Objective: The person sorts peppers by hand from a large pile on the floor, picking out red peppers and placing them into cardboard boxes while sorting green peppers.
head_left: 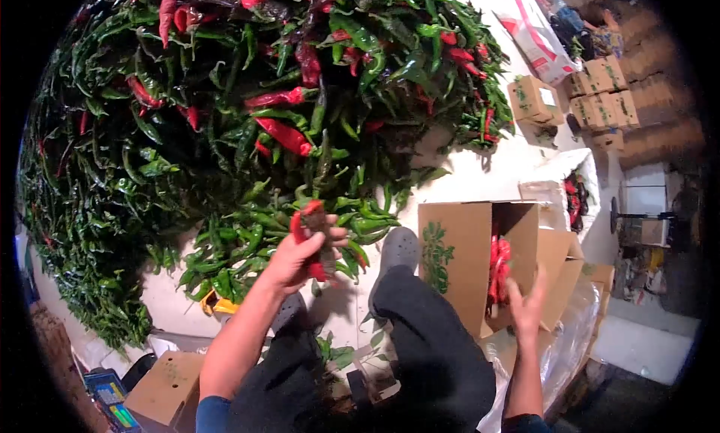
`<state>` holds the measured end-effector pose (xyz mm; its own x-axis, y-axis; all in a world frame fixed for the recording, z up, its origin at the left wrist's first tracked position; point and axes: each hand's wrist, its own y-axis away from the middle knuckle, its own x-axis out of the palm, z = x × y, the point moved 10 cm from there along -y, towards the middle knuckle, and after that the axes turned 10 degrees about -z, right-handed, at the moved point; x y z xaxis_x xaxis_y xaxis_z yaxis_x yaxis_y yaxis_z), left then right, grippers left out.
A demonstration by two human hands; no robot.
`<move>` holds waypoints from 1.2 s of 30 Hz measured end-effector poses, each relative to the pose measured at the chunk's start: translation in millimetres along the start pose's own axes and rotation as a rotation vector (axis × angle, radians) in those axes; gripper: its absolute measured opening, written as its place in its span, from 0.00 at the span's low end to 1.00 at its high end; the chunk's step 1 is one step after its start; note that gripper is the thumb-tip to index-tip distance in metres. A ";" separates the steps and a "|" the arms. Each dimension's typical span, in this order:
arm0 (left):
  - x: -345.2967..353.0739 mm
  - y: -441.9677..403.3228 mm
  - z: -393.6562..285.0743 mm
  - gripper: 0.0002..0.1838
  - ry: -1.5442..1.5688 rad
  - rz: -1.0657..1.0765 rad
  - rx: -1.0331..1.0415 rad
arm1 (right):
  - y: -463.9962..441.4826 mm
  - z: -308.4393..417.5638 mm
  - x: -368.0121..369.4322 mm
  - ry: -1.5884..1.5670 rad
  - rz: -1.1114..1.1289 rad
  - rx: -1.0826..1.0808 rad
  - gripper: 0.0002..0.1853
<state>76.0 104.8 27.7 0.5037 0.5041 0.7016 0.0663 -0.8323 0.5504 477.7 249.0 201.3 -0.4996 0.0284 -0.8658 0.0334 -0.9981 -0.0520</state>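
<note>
My left hand (294,260) is closed around a few red peppers (298,227), held above the small heap of green peppers (247,238) by my feet. Some of what lies in that palm is hidden by the thumb. At the mouth of an open cardboard box (457,253) with a green plant print, my right hand (528,304) has its thumb and fingers apart and holds nothing I can see. Red peppers (498,272) lie inside the box, just beyond those fingers; I cannot tell whether they touch.
A large mound of green and red peppers (217,118) covers the floor ahead. At right stand a white-lined box (540,189) with dark red peppers and several stacked cartons (600,95). Another carton (169,384) sits at lower left, beside a device with a lit screen (111,395).
</note>
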 end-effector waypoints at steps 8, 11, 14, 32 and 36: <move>76.2 -2.3 24.3 0.17 -0.774 -0.088 -0.083 | 19.5 209.8 180.2 -0.716 0.735 -0.023 0.32; 72.3 -8.0 27.6 0.15 -0.767 -0.066 0.081 | 0.1 201.9 179.3 -0.747 0.590 0.041 0.26; 6.9 -5.7 -32.6 0.13 -0.718 -0.471 0.460 | -40.6 157.1 73.2 -0.385 0.012 -0.097 0.26; -88.6 1.4 -171.0 0.14 -0.744 -0.913 0.771 | -33.3 231.2 387.5 -0.663 0.711 0.279 0.18; -96.3 2.7 -189.3 0.10 -0.425 -0.806 0.698 | -57.5 202.9 323.5 -0.704 0.332 0.208 0.04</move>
<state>-135.3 97.7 47.3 0.3393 0.9404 -0.0239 0.8979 -0.3162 0.3062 138.5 304.4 25.2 -0.9224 -0.2435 -0.2997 0.1486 -0.9402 0.3064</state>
